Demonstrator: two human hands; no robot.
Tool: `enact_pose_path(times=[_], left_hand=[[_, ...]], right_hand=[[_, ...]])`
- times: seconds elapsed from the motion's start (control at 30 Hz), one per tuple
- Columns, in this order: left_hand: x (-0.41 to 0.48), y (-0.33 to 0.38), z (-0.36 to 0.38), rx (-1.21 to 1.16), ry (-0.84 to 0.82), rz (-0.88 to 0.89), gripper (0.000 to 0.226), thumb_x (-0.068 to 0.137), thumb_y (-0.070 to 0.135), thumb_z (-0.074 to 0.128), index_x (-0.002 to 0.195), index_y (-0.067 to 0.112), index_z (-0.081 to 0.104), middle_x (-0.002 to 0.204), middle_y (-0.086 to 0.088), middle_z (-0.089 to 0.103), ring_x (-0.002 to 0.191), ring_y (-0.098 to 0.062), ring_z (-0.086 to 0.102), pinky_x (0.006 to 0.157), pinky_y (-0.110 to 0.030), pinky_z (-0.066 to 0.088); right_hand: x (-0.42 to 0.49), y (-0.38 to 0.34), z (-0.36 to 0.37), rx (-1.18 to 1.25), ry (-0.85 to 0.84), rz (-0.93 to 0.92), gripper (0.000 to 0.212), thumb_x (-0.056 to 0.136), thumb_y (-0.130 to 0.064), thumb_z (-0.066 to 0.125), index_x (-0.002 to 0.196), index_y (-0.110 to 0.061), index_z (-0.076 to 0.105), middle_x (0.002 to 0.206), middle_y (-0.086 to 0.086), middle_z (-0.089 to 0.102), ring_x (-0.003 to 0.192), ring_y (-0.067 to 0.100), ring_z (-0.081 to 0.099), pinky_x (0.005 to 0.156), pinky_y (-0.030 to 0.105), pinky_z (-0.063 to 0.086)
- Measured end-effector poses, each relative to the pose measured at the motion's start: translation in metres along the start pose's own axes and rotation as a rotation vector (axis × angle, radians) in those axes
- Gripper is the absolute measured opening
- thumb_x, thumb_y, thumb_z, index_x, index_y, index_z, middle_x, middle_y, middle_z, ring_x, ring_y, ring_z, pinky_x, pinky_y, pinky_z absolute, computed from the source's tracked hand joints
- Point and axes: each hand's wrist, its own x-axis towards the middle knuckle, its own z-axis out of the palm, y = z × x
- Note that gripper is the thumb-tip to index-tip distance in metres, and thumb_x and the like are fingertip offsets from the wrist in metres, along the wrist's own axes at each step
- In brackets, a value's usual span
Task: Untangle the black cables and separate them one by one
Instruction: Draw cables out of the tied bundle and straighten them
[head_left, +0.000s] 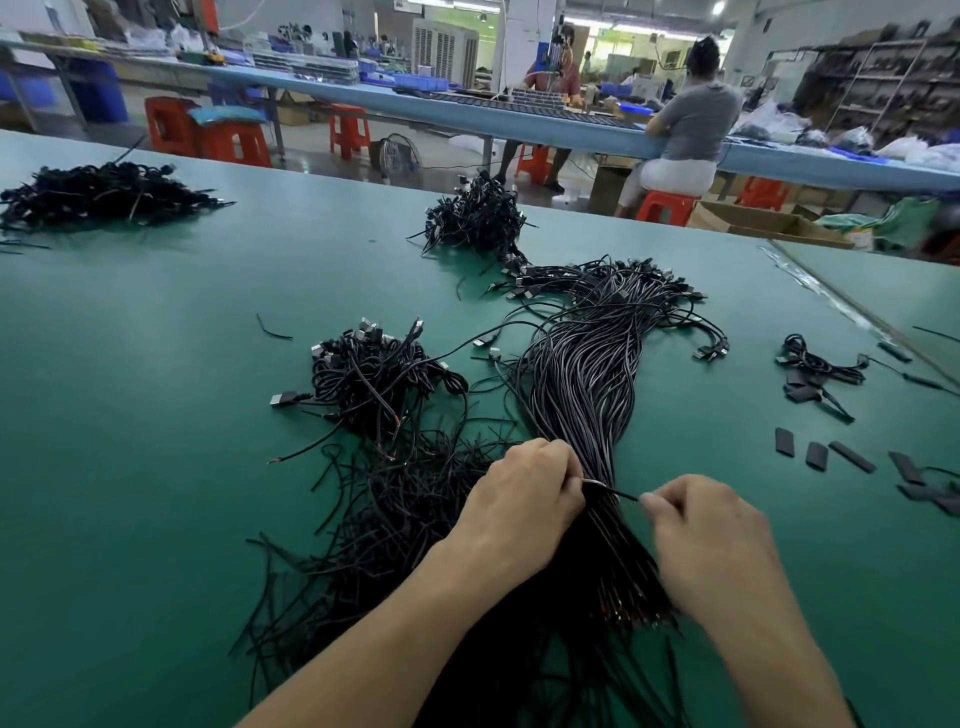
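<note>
The long bundle of black cables (582, 395) lies lengthwise on the green table mat (156, 415). Its USB plugs (618, 283) fan out at the far end and its bare wire ends point toward the person, so each cable can probably be drawn out along its own length without snagging.

The left hand (524, 499) sits on the bundle where it narrows. Its fingers are curled down around the strands, apparently to clamp the mass so it does not follow a pull. The right hand (711, 540) is just beside the bundle on its right. Its thumb and forefinger are pressed together, pinching the near end of 1 single cable (615, 491). That cable runs taut from the left hand's fingertips to the right hand's pinch, lifted slightly off the rest. The right hand is a little blurred, so how its other fingers lie is unclear.

A coiled heap of cables (374, 379) lies to the left of the bundle, and a mat of loose strands (395, 525) lies nearer, touching the left forearm. Which of these is sorted stock I cannot tell. Flat black sleeve pieces (815, 456) lie well apart on the right. My reading is that 1 cable is being singled out and most of the bundle is not yet separated.
</note>
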Motion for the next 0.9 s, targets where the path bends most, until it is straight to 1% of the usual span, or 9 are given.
enact_pose_path(times=[0.17, 0.3, 0.4, 0.5, 0.6, 0.7, 0.77, 0.83, 0.9], left_hand=[[-0.001, 0.002, 0.0, 0.009, -0.006, -0.009, 0.014, 0.101, 0.028, 0.048, 0.098, 0.021, 0.06, 0.102, 0.008, 0.058, 0.093, -0.014, 0.056, 0.086, -0.035, 0.05], [-0.002, 0.003, -0.003, -0.001, -0.014, 0.008, 0.017, 0.102, 0.027, 0.047, 0.101, 0.019, 0.062, 0.105, 0.006, 0.059, 0.095, -0.016, 0.058, 0.087, -0.037, 0.051], [-0.002, 0.005, -0.003, 0.017, -0.007, 0.038, 0.016, 0.102, 0.027, 0.048, 0.102, 0.019, 0.061, 0.106, 0.004, 0.059, 0.097, -0.02, 0.059, 0.086, -0.039, 0.05], [-0.003, 0.007, -0.002, 0.071, -0.01, 0.049, 0.015, 0.102, 0.028, 0.047, 0.104, 0.019, 0.059, 0.108, 0.003, 0.059, 0.099, -0.024, 0.059, 0.085, -0.04, 0.05], [-0.002, 0.006, -0.001, 0.074, -0.009, 0.051, 0.013, 0.102, 0.029, 0.046, 0.099, 0.021, 0.055, 0.106, 0.002, 0.059, 0.097, -0.024, 0.059, 0.083, -0.04, 0.05], [-0.002, 0.003, -0.002, 0.034, -0.013, 0.04, 0.01, 0.101, 0.028, 0.045, 0.092, 0.025, 0.048, 0.104, 0.002, 0.058, 0.095, -0.023, 0.058, 0.083, -0.04, 0.049], [-0.002, 0.002, -0.002, 0.006, -0.017, 0.027, 0.011, 0.102, 0.027, 0.045, 0.091, 0.025, 0.048, 0.104, 0.003, 0.058, 0.094, -0.022, 0.056, 0.083, -0.038, 0.048], [-0.002, 0.002, -0.001, 0.003, -0.018, 0.012, 0.012, 0.102, 0.028, 0.043, 0.092, 0.024, 0.049, 0.104, 0.003, 0.057, 0.094, -0.021, 0.055, 0.082, -0.035, 0.047], [-0.002, 0.002, 0.0, 0.024, -0.011, 0.012, 0.013, 0.103, 0.028, 0.043, 0.094, 0.023, 0.051, 0.104, 0.004, 0.056, 0.094, -0.019, 0.055, 0.082, -0.033, 0.046]], right_hand=[[0.008, 0.018, -0.002, -0.113, -0.086, 0.083, 0.028, 0.102, -0.03, 0.047, 0.077, -0.019, 0.053, 0.076, -0.002, 0.057, 0.07, 0.013, 0.052, 0.069, 0.035, 0.043], [0.005, 0.01, 0.004, -0.076, -0.116, 0.029, 0.017, 0.1, -0.026, 0.044, 0.087, -0.023, 0.055, 0.087, 0.001, 0.06, 0.082, 0.022, 0.055, 0.076, 0.037, 0.047], [0.001, -0.002, 0.009, 0.084, -0.051, -0.074, 0.011, 0.097, -0.031, 0.052, 0.089, -0.026, 0.059, 0.094, 0.001, 0.064, 0.09, 0.025, 0.057, 0.079, 0.037, 0.046], [-0.003, -0.012, 0.014, 0.064, 0.024, -0.161, 0.011, 0.092, -0.033, 0.064, 0.087, -0.023, 0.064, 0.09, 0.0, 0.065, 0.09, 0.024, 0.06, 0.078, 0.035, 0.047], [-0.006, -0.016, 0.01, 0.111, 0.094, -0.203, 0.015, 0.089, -0.028, 0.069, 0.076, -0.021, 0.065, 0.079, -0.003, 0.065, 0.083, 0.019, 0.06, 0.072, 0.03, 0.042], [-0.009, -0.017, -0.007, 0.243, -0.005, -0.191, 0.021, 0.079, -0.025, 0.075, 0.061, -0.018, 0.067, 0.054, -0.013, 0.062, 0.061, 0.001, 0.058, 0.056, 0.016, 0.037], [-0.011, -0.014, -0.025, 0.366, -0.104, -0.1, 0.028, 0.071, -0.026, 0.076, 0.053, -0.013, 0.059, 0.04, -0.012, 0.047, 0.04, 0.006, 0.043, 0.049, 0.024, 0.034], [-0.01, -0.008, -0.039, 0.422, -0.104, 0.004, 0.033, 0.067, -0.027, 0.072, 0.048, -0.015, 0.048, 0.04, -0.011, 0.032, 0.036, 0.007, 0.025, 0.049, 0.025, 0.025], [-0.007, 0.002, -0.043, 0.308, -0.04, 0.08, 0.038, 0.071, -0.025, 0.067, 0.047, -0.015, 0.04, 0.039, -0.008, 0.033, 0.039, 0.01, 0.031, 0.049, 0.027, 0.027]])
